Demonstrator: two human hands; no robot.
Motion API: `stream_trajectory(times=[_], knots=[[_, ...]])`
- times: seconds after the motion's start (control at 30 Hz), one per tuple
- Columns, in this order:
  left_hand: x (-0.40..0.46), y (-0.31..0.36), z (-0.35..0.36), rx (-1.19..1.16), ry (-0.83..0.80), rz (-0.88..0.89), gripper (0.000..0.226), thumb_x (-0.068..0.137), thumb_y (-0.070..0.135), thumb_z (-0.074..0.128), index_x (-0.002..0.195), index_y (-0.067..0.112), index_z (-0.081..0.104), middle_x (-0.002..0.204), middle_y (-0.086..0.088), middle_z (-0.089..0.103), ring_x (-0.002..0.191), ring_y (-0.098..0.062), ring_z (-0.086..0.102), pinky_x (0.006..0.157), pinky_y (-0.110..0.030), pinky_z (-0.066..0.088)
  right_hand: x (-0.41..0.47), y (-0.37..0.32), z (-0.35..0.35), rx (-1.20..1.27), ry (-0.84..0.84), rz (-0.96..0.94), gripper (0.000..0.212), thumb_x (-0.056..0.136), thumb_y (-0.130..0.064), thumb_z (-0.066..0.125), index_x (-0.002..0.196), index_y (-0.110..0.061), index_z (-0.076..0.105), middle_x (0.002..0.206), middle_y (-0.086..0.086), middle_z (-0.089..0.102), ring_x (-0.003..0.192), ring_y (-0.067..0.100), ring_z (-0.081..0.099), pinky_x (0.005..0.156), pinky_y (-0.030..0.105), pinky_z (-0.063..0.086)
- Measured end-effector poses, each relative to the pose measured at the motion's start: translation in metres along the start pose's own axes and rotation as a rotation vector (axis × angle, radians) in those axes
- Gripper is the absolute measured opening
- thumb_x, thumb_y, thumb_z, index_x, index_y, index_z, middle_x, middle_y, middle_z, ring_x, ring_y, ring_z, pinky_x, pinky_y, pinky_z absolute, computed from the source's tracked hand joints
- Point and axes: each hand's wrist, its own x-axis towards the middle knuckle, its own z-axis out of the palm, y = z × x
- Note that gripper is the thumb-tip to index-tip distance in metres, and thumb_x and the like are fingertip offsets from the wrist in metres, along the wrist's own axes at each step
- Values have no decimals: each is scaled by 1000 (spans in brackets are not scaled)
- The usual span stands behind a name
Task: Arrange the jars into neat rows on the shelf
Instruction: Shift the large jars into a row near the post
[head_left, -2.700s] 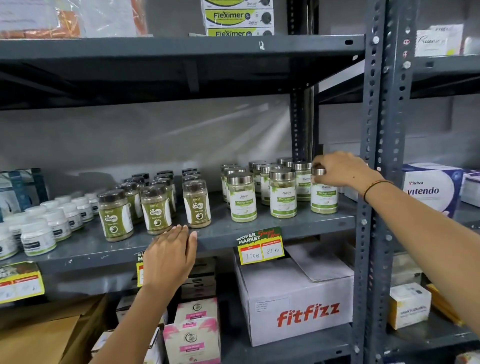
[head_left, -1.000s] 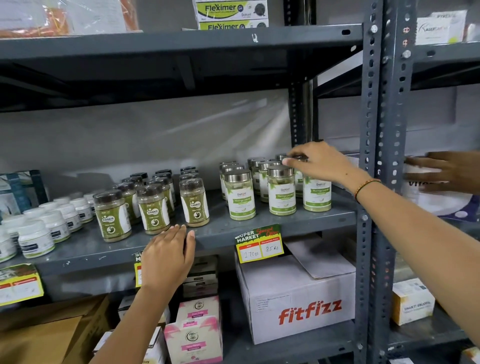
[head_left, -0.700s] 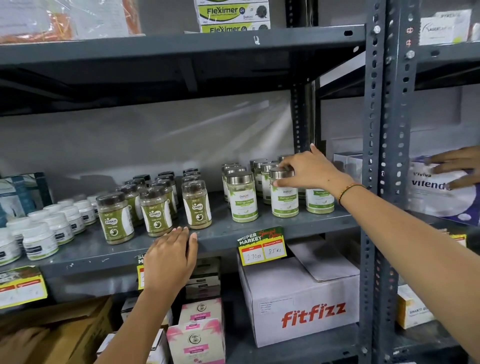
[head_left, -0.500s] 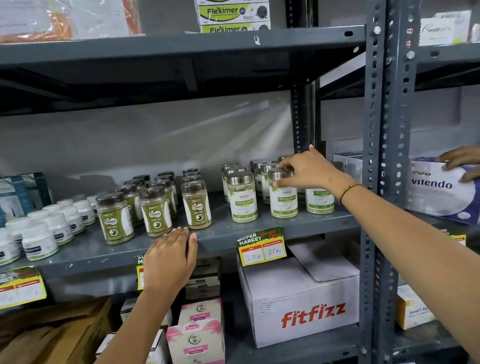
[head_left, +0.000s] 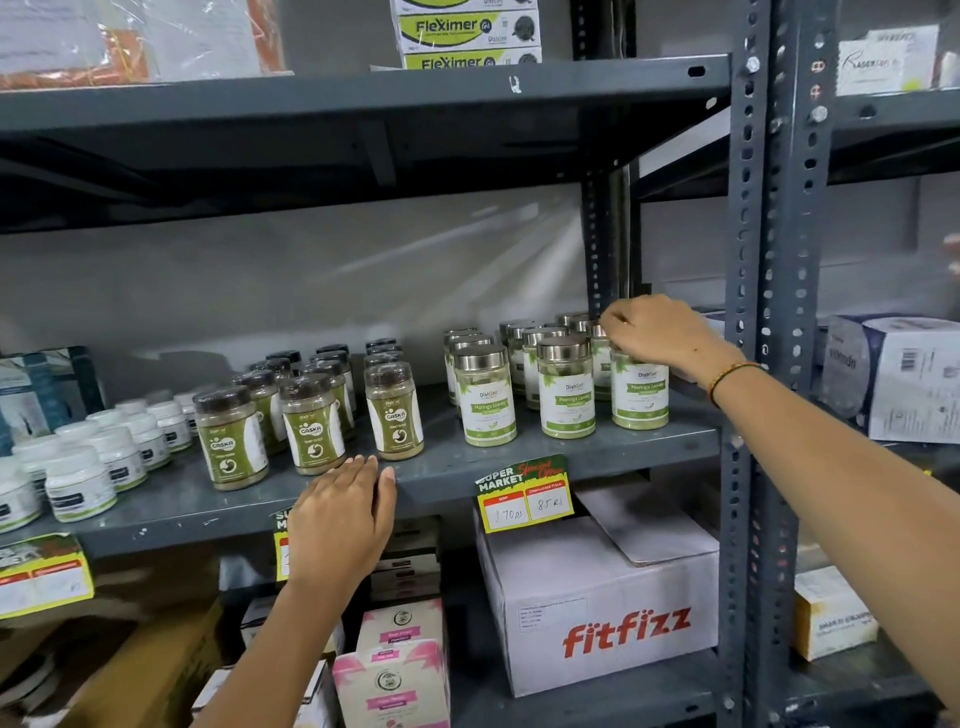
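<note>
On the grey metal shelf (head_left: 587, 448), steel-lidded jars with white and green Moringa labels stand in rows going back; the front three are the left jar (head_left: 485, 397), the middle jar (head_left: 567, 392) and the rightmost jar (head_left: 640, 391). My right hand (head_left: 660, 332) sits on top of the rightmost jar, fingers curled over its lid, which is hidden. To the left, brown-lidded Gaska jars (head_left: 311, 427) stand in similar rows. My left hand (head_left: 343, 519) lies flat on the shelf's front edge below the Gaska jars and holds nothing.
Small white bottles (head_left: 78, 483) fill the shelf's left end. A yellow price tag (head_left: 524, 496) hangs from the front edge. Perforated steel uprights (head_left: 753, 364) stand right of the jars. A Fitfizz carton (head_left: 613, 613) and pink boxes (head_left: 395, 670) sit below.
My right hand has left the middle front jar's lid and moved right, onto the rightmost front jar. My left hand has stayed on the shelf edge. Another person's hand at the right has gone from view.
</note>
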Motion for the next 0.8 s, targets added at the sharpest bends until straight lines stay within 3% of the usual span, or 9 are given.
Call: stream_trajectory(times=[0.1,0.17,0.67,0.8], knots=[[1,-2,1,5,-16,0,49,95,40,36,108,9,72,110,-10,72,106,-24,66,90,-39,50,-1,6,-2,-157,-187,80,57,84,-62,51,126,-25,60,123,9,65,110,32,60,89,44,49],[1,-2,1,6,-14,5,51,94,41,35,108,9,72,109,-10,72,105,-25,66,90,-39,51,-2,7,-2,-183,-198,100,65,77,-60,63,134,-29,54,130,6,62,115,30,58,92,45,49],[2,-1,-2,2,-48,-8,53,95,43,32,115,12,69,118,-7,69,113,-22,62,96,-37,47,-1,13,-5,-161,-211,139,72,74,-56,72,138,-30,52,136,8,59,120,32,56,97,47,46],[2,-1,-2,0,-38,-8,51,95,42,34,114,11,70,116,-7,70,111,-22,63,95,-37,47,-1,12,-15,-102,-159,122,82,73,-67,64,142,-28,46,138,13,57,120,36,56,98,48,47]])
